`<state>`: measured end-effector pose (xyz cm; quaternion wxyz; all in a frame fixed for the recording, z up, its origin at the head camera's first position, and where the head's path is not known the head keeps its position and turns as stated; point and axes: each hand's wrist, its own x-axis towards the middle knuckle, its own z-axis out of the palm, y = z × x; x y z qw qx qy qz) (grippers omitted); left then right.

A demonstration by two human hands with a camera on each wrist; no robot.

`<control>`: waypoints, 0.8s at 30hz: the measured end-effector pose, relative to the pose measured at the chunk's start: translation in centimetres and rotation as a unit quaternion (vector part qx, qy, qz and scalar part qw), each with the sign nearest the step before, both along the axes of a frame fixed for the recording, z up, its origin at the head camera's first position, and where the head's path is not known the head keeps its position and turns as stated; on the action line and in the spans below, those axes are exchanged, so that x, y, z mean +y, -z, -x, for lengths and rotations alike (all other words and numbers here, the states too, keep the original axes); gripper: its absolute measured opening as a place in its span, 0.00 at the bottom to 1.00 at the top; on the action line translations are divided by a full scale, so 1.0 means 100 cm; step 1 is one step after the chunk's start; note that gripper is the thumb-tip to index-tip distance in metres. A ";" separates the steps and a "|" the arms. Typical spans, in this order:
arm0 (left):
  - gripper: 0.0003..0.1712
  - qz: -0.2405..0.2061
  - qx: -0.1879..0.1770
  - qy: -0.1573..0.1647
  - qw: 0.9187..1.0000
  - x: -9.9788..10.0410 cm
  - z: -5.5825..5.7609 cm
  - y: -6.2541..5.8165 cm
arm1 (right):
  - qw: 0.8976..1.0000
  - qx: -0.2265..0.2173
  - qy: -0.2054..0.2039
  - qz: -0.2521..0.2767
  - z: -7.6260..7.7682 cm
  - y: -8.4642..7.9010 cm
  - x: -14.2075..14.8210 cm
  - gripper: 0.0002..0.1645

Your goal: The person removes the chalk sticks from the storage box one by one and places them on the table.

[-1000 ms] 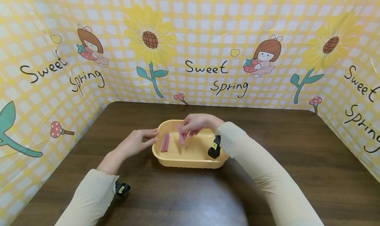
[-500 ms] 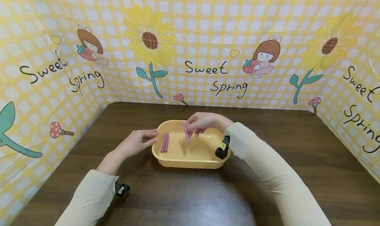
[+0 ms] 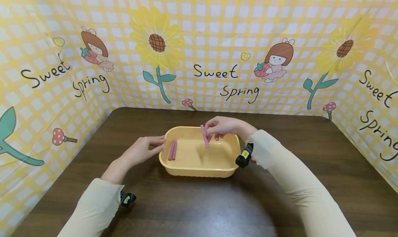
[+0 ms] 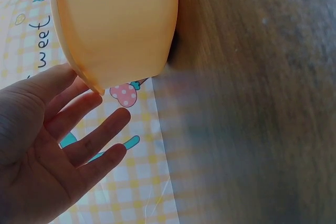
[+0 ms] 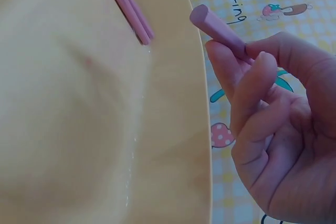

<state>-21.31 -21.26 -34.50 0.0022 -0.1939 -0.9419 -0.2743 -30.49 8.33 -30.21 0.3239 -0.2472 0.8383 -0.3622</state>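
A yellow oblong tub [image 3: 199,172] stands on the table. Two pinkish-purple round sticks [image 3: 172,150] lie side by side at its left end. Above the tub's far right part, my right hand [image 3: 222,125] pinches a third pink stick [image 3: 205,136] between thumb and fingertips, tilted and clear of the floor. In the right wrist view this pink stick [image 5: 218,29] shows a smooth side and a flat round end. My left hand [image 3: 142,149] touches the tub's left rim, its fingers loosely extended; the left wrist view shows these fingers [image 4: 100,135] spread beside the tub wall [image 4: 115,30].
The tub sits on a dark wooden table [image 3: 192,206]. A yellow checked cloth [image 3: 211,40] hangs behind and along both sides. Something small and reddish [image 3: 253,159] shows at the right cuff, mostly hidden. Black cameras [image 3: 127,199] sit on both wrists.
My right hand has moved right over the tub with the pink stick, away from the two lying sticks. The left hand stays at the rim.
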 end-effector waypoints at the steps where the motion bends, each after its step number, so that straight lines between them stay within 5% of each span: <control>1: 0.21 -0.001 0.001 0.000 1.000 0.000 0.000 0.000 | 1.000 -0.002 0.003 0.001 0.000 0.000 0.002 0.10; 24: 0.21 -0.006 0.009 0.005 1.000 -0.001 0.000 0.001 | 1.000 -0.001 0.025 0.015 -0.009 -0.004 0.048 0.11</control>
